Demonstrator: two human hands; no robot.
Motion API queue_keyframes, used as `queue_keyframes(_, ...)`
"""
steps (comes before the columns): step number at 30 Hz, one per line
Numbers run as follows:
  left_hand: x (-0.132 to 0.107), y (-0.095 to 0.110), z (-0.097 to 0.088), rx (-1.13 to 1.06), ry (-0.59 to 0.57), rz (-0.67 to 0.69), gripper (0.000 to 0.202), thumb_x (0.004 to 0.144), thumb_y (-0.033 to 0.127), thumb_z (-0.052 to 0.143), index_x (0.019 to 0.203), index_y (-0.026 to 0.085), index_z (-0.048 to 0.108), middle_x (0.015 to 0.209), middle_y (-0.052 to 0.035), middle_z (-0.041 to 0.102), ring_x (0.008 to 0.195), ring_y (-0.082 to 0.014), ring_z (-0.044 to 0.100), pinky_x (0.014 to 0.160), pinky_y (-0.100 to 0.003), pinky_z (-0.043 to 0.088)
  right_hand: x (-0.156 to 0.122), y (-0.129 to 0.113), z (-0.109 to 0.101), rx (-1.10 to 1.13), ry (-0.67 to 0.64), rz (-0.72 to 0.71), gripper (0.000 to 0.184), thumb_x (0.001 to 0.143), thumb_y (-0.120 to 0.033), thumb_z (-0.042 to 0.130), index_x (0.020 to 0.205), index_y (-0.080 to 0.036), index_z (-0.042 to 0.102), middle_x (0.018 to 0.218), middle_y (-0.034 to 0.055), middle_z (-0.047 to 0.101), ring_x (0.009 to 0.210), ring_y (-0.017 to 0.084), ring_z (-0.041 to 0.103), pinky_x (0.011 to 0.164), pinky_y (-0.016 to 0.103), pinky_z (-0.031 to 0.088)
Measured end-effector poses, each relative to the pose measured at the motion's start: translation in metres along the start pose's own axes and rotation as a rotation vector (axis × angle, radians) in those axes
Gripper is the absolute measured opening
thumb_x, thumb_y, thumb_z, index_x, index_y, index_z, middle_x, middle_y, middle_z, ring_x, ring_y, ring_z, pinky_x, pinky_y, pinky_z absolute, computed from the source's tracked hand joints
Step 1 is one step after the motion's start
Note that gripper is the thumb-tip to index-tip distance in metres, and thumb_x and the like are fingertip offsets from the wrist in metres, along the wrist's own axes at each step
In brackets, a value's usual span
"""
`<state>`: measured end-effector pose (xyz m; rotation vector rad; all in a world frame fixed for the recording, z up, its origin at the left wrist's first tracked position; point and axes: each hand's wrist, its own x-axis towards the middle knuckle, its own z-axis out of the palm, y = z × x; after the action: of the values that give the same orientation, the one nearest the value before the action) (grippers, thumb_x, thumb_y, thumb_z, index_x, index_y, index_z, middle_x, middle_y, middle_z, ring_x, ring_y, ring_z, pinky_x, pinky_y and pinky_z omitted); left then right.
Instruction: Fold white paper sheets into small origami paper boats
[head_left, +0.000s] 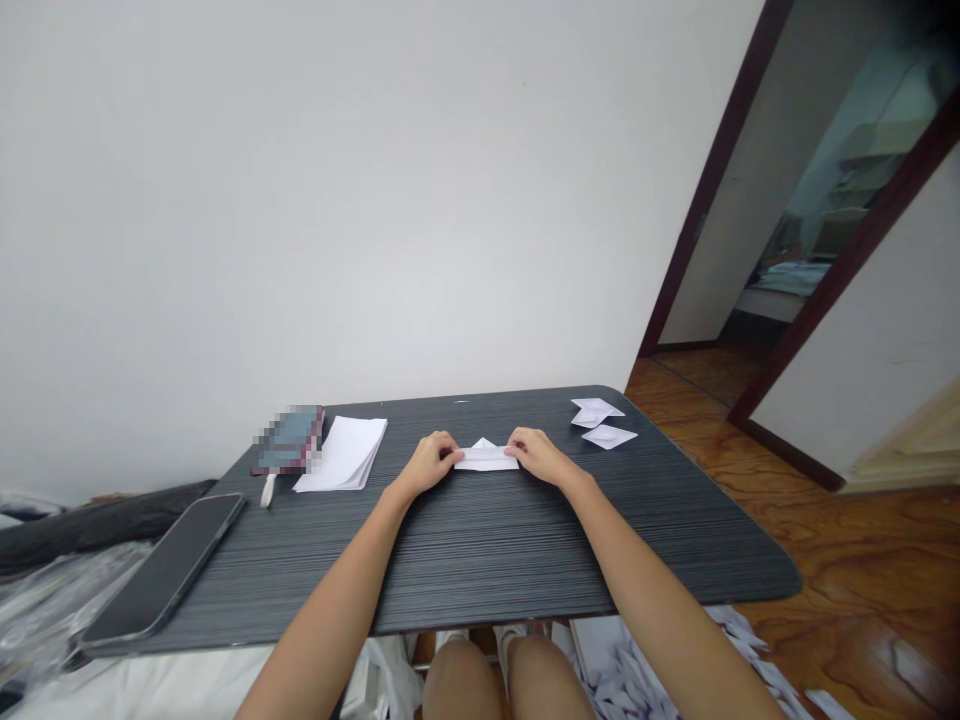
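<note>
A small folded white paper point(486, 458) lies on the dark striped table point(480, 560), a little peak showing at its top edge. My left hand point(430, 463) presses its left end with fingers curled onto the paper. My right hand point(535, 455) pinches the right end the same way. Both hands rest on the tabletop, one at each end of the folded piece.
A stack of white sheets point(343, 453) and a blurred booklet point(289, 440) lie at the left, with a phone point(166, 568) near the left edge. Two folded paper shapes point(602, 421) sit at the far right. Paper scraps point(735, 650) litter the wooden floor. A doorway opens at right.
</note>
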<state>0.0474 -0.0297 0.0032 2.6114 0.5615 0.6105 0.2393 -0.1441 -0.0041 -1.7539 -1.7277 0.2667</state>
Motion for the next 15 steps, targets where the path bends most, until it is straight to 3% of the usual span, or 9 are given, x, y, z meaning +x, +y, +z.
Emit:
queue_keyframes(9, 0.002, 0.007, 0.001, 0.083, -0.012, -0.215, 0.011, 0.068, 0.023, 0.049, 0.06, 0.014, 0.052, 0.076, -0.0027, 0.051, 0.079, -0.0173, 0.045, 0.071, -0.033, 0.036, 0.003, 0.001, 0.008, -0.148, -0.004, 0.052, 0.01, 0.076, -0.017, 0.044, 0.07, -0.015, 0.052, 0.075, 0.0054, 0.051, 0.073, 0.014, 0.047, 0.069, 0.025, 0.035)
queue_keyframes(15, 0.002, 0.007, 0.01, 0.208, 0.003, -0.251, 0.015, 0.069, 0.023, 0.044, 0.058, 0.014, 0.049, 0.078, -0.0047, 0.049, 0.084, -0.0217, 0.041, 0.073, -0.041, 0.032, 0.004, -0.007, 0.012, -0.243, -0.007, 0.069, 0.009, 0.078, -0.017, 0.041, 0.075, -0.014, 0.05, 0.081, 0.0094, 0.05, 0.075, 0.017, 0.048, 0.068, 0.027, 0.034)
